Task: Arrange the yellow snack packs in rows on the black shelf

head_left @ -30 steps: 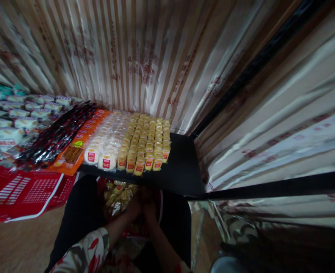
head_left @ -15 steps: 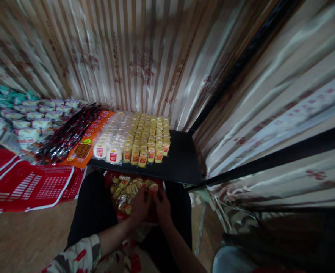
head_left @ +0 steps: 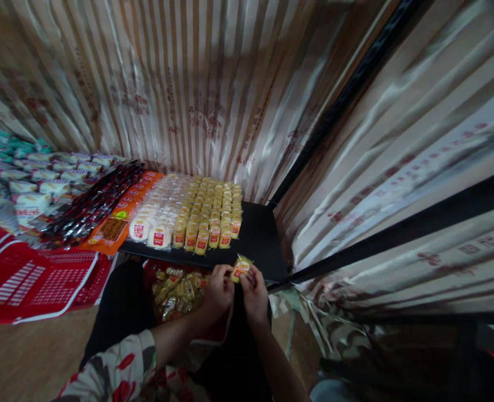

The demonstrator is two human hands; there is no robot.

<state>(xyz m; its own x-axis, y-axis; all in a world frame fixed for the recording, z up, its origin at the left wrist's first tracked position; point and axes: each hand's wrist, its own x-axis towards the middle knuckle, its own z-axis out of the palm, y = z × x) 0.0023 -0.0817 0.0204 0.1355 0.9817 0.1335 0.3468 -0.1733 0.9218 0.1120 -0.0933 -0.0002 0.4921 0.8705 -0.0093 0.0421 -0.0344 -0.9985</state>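
hands: left hand [head_left: 217,290] and right hand [head_left: 253,289] both pinch one yellow snack packet [head_left: 241,267] | change: packet lifted out of red bag [head_left: 180,287], now at black shelf [head_left: 259,245] edge | ahead: packet rows [head_left: 209,215], free space to their right

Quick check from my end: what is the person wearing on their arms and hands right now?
Left arm has a light sleeve with red and grey floral print, ending below the elbow. Right forearm shows no sleeve. Both the left hand and right hand are bare: no gloves.
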